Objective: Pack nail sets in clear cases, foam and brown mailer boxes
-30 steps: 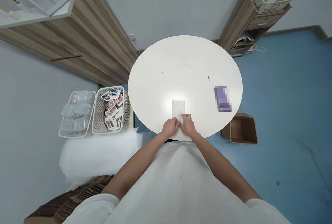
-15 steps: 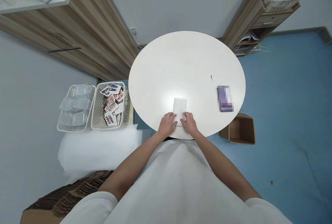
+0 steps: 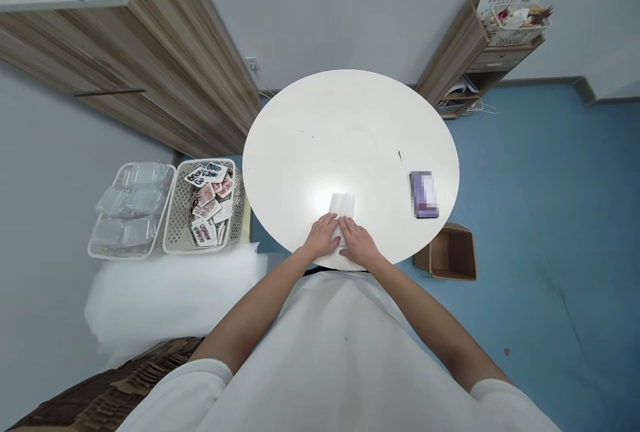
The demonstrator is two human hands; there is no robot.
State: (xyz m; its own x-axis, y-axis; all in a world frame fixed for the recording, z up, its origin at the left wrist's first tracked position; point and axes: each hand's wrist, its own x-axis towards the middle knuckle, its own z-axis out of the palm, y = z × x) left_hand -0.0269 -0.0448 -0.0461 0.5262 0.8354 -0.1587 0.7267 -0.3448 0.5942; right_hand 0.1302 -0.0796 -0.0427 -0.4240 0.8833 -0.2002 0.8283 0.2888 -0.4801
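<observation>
A small white rectangular packet [image 3: 343,203] lies flat on the white oval table [image 3: 350,105], close to the near edge. My left hand [image 3: 321,237] rests on its lower left side, fingers stretched forward. From the right, my right hand [image 3: 358,241] lies over the lower part of the packet with its fingers extended and its fingertips close to the left hand's. Both hands cover the near end of the packet. A blurred purple item [image 3: 424,195] is at the right side of the table.
Left of the table are a basket of printed cards [image 3: 175,219], a basket of clear plastic boxes [image 3: 95,245] and white sheet material [image 3: 170,292]. An open cardboard box [image 3: 453,252] stands on the floor at right. Cabinets flank the table's far side.
My right hand has moved left over the packet, closer to my left hand, and its fingers have flattened. The camera view has shifted slightly.
</observation>
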